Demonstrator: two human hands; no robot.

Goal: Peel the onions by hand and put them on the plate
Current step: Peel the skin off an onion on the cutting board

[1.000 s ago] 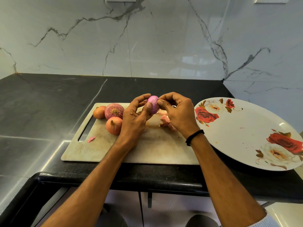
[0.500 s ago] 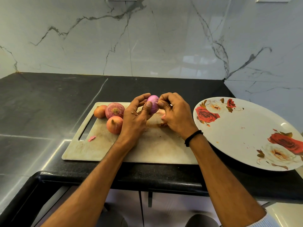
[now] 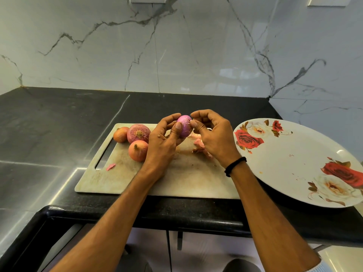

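My left hand [image 3: 164,141] grips a small purple peeled onion [image 3: 184,125] above the cutting board [image 3: 121,173], thumb laid across its front. My right hand [image 3: 212,137] has its fingertips pinching at the onion's right side. Three unpeeled onions lie on the board's far left: a small one [image 3: 120,134], a large reddish one [image 3: 138,133] and an orange one [image 3: 138,150]. The white plate with red roses [image 3: 294,163] sits to the right and holds no onions.
Loose pink peels [image 3: 200,145] lie on the board under my right hand, and a small scrap [image 3: 111,166] lies near the handle slot. The black counter ends at a front edge [image 3: 176,214]; a marble wall stands behind.
My right hand's fingertips have shifted slightly along the onion's side; the peels beneath it are more exposed. The left hand keeps the same grip.
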